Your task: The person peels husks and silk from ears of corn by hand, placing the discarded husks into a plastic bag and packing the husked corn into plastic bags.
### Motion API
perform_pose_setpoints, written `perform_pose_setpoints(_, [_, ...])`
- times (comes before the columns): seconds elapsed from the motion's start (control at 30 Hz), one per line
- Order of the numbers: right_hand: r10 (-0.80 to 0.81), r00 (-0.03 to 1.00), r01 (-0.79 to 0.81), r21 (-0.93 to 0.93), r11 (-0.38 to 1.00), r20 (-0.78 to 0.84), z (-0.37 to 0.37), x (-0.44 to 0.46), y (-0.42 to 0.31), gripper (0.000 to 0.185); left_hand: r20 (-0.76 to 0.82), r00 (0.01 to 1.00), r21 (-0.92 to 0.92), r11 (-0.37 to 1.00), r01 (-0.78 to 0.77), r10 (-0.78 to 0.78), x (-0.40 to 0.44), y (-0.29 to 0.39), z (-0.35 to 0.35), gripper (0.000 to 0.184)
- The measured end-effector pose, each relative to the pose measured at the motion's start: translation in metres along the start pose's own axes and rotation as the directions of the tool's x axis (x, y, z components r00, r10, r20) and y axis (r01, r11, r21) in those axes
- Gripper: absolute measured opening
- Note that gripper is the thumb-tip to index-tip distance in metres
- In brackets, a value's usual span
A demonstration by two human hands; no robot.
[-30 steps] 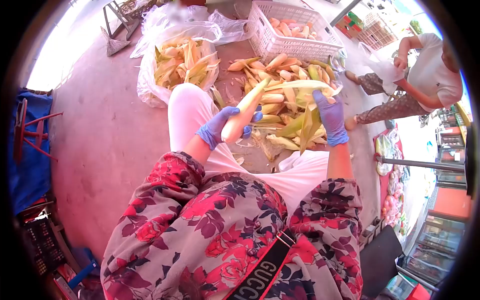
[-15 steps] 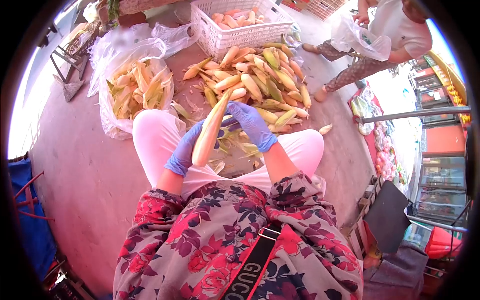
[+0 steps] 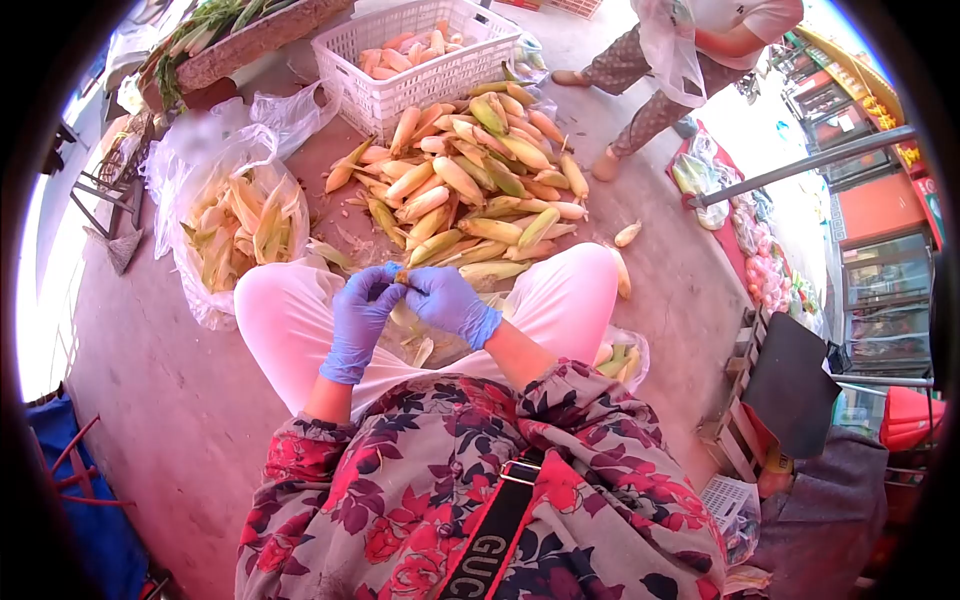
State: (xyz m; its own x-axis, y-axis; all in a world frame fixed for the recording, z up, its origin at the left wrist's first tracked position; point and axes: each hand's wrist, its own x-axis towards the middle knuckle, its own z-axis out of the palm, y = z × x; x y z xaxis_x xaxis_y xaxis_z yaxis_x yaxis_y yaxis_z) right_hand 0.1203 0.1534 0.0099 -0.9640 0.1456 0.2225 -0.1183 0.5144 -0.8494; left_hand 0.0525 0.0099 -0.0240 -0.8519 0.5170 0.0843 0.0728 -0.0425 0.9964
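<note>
My left hand and my right hand, both in blue-purple gloves, meet above my lap. Their fingers are closed around the brownish tip of an ear of corn; most of the ear is hidden by the gloves. Just beyond lies a heap of corn ears, most in pale or greenish husk. Loose husk leaves lie on the floor between my legs.
Left of my knee stands a clear plastic bag stuffed with husks. Behind the heap is a white crate holding peeled ears. Another person with a plastic bag stands at upper right. A metal pole juts in from the right.
The ear, earlier tilted upright in my left hand, is now mostly hidden, with its tip between both hands. My hands have come together. The view has shifted and the person's bag hangs differently.
</note>
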Motion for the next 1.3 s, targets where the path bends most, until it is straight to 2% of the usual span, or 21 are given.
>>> perform_pose_setpoints(0.17, [0.088,0.996,-0.088,-0.050,0.995,-0.016,-0.007,-0.003,-0.008,0.019,0.017,0.971,0.403,0.887,-0.226,0.239,0.002,0.012,0.008,0.013])
perform_pose_setpoints(0.3, [0.121,0.958,-0.148,-0.088,0.985,-0.259,-0.001,-0.004,-0.001,0.022,0.251,0.953,0.152,0.979,0.133,-0.169,0.007,0.005,0.007,0.009])
perform_pose_setpoints(0.37, [0.354,0.897,-0.395,-0.119,0.911,-0.266,-0.033,0.010,0.030,0.025,0.461,0.835,0.038,0.946,0.321,-0.302,-0.020,0.032,0.014,0.008])
perform_pose_setpoints(0.4, [0.435,0.863,-0.373,0.256,0.892,-0.259,-0.035,0.017,0.046,0.028,0.465,0.876,-0.004,0.990,0.143,-0.125,-0.026,0.024,0.014,0.008])
perform_pose_setpoints(0.43, [0.508,0.833,-0.297,0.596,0.746,-0.220,-0.036,0.022,0.057,0.031,0.410,0.905,0.133,0.974,-0.185,0.116,-0.022,0.033,0.016,0.008])
perform_pose_setpoints(0.47, [0.562,0.812,-0.180,0.849,0.496,-0.156,-0.035,0.022,0.067,0.034,0.389,0.848,0.275,0.833,-0.479,0.359,-0.013,0.045,0.020,0.008])
perform_pose_setpoints(0.57, [0.566,0.807,-0.298,0.943,0.151,0.165,-0.028,0.027,0.035,0.040,0.420,0.811,0.051,0.882,-0.469,0.407,0.006,0.058,0.034,0.005])
perform_pose_setpoints(0.6, [0.576,0.806,-0.289,0.940,0.179,0.138,-0.021,0.034,0.049,0.043,0.432,0.891,-0.058,0.990,-0.128,0.141,0.003,0.052,0.034,0.004])
perform_pose_setpoints(0.63, [0.578,0.810,-0.220,0.964,0.149,0.095,-0.031,0.038,0.043,0.041,0.473,0.870,-0.155,0.959,0.237,-0.139,-0.002,0.048,0.031,0.004])
perform_pose_setpoints(0.67, [0.633,0.773,-0.193,0.967,0.165,0.046,-0.045,0.050,0.061,0.040,0.463,0.878,-0.100,0.977,0.189,-0.123,-0.006,0.048,0.028,0.005])
perform_pose_setpoints(0.77, [0.746,0.665,-0.006,0.999,-0.045,0.038,-0.102,0.070,0.101,0.040,0.466,0.882,0.072,0.996,0.046,-0.074,-0.029,0.046,0.021,0.007])
perform_pose_setpoints(0.83, [0.780,0.625,-0.085,0.996,0.037,0.024,-0.106,0.075,0.092,0.047,0.428,0.898,0.059,0.995,0.086,-0.103,-0.036,0.045,0.022,0.007])
perform_pose_setpoints(0.9, [0.793,0.593,-0.021,0.981,0.191,-0.142,-0.115,0.072,0.095,0.051,0.401,0.899,0.121,0.983,0.135,-0.173,-0.047,0.056,0.017,0.006])
perform_pose_setpoints(0.93, [0.784,0.581,0.007,0.964,0.265,-0.219,-0.122,0.075,0.097,0.053,0.381,0.866,0.182,0.944,0.274,-0.325,-0.055,0.069,0.007,0.005])
perform_pose_setpoints(0.97, [0.764,0.552,0.121,0.939,0.323,-0.334,-0.148,0.071,0.111,0.050,0.358,0.864,0.208,0.932,0.297,-0.355,-0.065,0.063,-0.006,0.004])
perform_pose_setpoints(1.03, [0.705,0.595,0.193,0.920,0.342,-0.387,-0.205,0.072,0.136,0.041,0.309,0.860,0.270,0.905,0.330,-0.406,-0.071,0.039,-0.041,0.003])
perform_pose_setpoints(1.07, [0.673,0.609,0.206,0.903,0.378,-0.420,-0.214,0.071,0.110,0.042,0.292,0.903,0.310,0.924,0.222,-0.315,-0.068,0.022,-0.052,0.006])
perform_pose_setpoints(1.13, [0.601,0.678,0.181,0.889,0.421,-0.423,-0.207,0.080,0.064,0.044,0.359,0.916,0.524,0.773,-0.358,0.181,-0.042,0.041,-0.039,0.024])
perform_pose_setpoints(1.2, [0.531,0.742,0.199,0.891,0.409,-0.410,-0.184,0.083,0.037,0.044,0.281,0.932,0.658,0.660,-0.362,0.231,-0.018,0.078,-0.001,0.055])
perform_pose_setpoints(1.27, [0.490,0.761,0.220,0.879,0.422,-0.425,-0.148,0.083,0.018,0.042,0.234,0.883,0.520,0.715,-0.467,0.407,0.007,0.086,0.035,0.078])
perform_pose_setpoints(1.3, [0.496,0.787,0.220,0.918,0.329,-0.366,-0.128,0.078,0.005,0.040,0.191,0.872,0.460,0.744,-0.485,0.451,0.017,0.084,0.051,0.084])
